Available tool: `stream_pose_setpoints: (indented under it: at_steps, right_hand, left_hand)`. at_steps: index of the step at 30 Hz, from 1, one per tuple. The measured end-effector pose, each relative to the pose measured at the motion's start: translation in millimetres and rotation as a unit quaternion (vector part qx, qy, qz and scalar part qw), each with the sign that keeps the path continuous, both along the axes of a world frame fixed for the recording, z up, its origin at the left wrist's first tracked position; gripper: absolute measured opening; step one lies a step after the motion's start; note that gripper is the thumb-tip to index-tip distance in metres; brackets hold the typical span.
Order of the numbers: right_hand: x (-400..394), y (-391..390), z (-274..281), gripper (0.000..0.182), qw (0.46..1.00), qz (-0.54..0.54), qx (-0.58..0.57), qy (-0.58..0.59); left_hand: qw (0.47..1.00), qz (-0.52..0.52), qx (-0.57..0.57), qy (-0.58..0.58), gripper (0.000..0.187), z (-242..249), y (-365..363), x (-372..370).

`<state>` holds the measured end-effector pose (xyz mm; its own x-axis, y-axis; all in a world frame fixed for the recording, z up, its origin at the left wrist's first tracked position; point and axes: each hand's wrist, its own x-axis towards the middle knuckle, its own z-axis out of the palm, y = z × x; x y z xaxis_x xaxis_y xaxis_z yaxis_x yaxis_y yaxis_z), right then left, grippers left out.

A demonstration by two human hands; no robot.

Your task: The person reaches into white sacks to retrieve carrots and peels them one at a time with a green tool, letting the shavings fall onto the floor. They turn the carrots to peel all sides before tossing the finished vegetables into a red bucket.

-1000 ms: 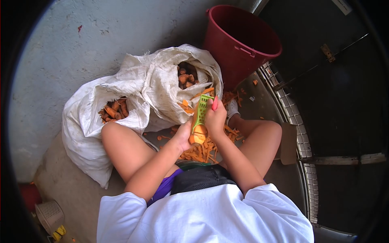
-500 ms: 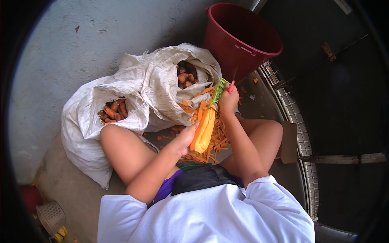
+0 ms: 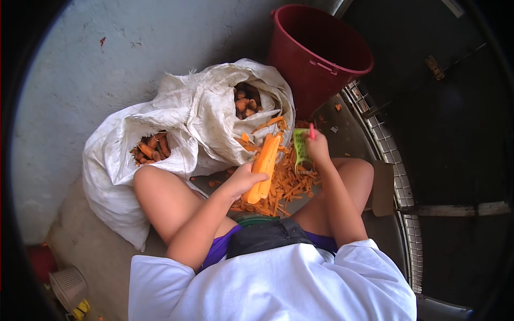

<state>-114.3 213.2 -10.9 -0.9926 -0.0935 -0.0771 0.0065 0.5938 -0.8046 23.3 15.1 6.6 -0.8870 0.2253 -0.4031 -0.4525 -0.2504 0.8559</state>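
Left hand (image 3: pixel 247 181) wrapped round near part of carrot (image 3: pixel 268 154), thumb across top; far end points away from body, over shavings (image 3: pixel 289 184) between legs. Right hand (image 3: pixel 317 145) curled round green peeler (image 3: pixel 301 145), held just beside carrot, not touching. Judgement: grip low, thumb out of blade's path, strokes light, outward, carrot turned between passes.

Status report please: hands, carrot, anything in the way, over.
Left hand closed around carrot, visible side peeled. Right hand gripping green peeler, apart from carrot. No obstruction seen between them; peelings heaped below.
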Motion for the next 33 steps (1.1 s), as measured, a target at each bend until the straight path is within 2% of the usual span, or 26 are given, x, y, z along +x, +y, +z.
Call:
stream_pose_setpoints:
  at_steps: [3,5,6,10,14,17,20,23,29,33]
  right_hand:
    - [32.2,-2.8,19.7,0.016,0.995,0.090,0.019,-0.046]
    - [47.1,1.0,24.9,0.017,0.987,0.136,0.078,-0.043]
    - [53.5,2.7,25.5,0.017,0.981,0.159,0.108,-0.040]
    - [73.9,3.5,25.0,0.020,0.975,0.164,0.109,-0.099]
    - [76.7,-3.7,25.0,0.020,0.979,0.166,0.101,-0.064]
    - [77.9,-4.3,26.3,0.020,0.977,0.175,0.103,-0.059]
    - [77.7,-4.2,20.5,0.019,0.978,0.178,0.098,-0.057]
    - [77.9,-2.6,13.8,0.018,0.976,0.186,0.098,-0.060]
    - [81.1,-3.0,21.9,0.018,0.970,0.217,0.093,-0.066]
    - [80.9,-0.8,13.5,0.017,0.970,0.225,0.079,-0.046]
  left_hand:
    - [0.981,-0.033,-0.172,0.083,0.043,-17.2,0.0,-3.5]
    - [0.956,-0.040,-0.269,0.111,0.050,-20.3,1.7,-3.7]
    - [0.960,-0.033,-0.260,0.100,0.049,-23.0,2.6,-3.8]
    - [0.979,-0.011,-0.201,0.046,0.047,-31.8,4.2,-5.5]
    - [0.984,-0.003,-0.171,0.051,0.044,-42.4,2.2,-5.1]
    - [0.965,-0.015,-0.243,0.094,0.042,-35.1,3.7,-1.5]
    - [0.966,0.002,-0.230,0.114,0.043,-32.7,3.2,0.2]
    - [0.959,0.018,-0.264,0.098,0.042,-25.2,3.6,-0.2]
    - [0.904,0.009,-0.403,0.142,0.039,-10.3,4.9,5.2]
    - [0.877,-0.003,-0.444,0.184,0.036,1.9,6.2,7.1]
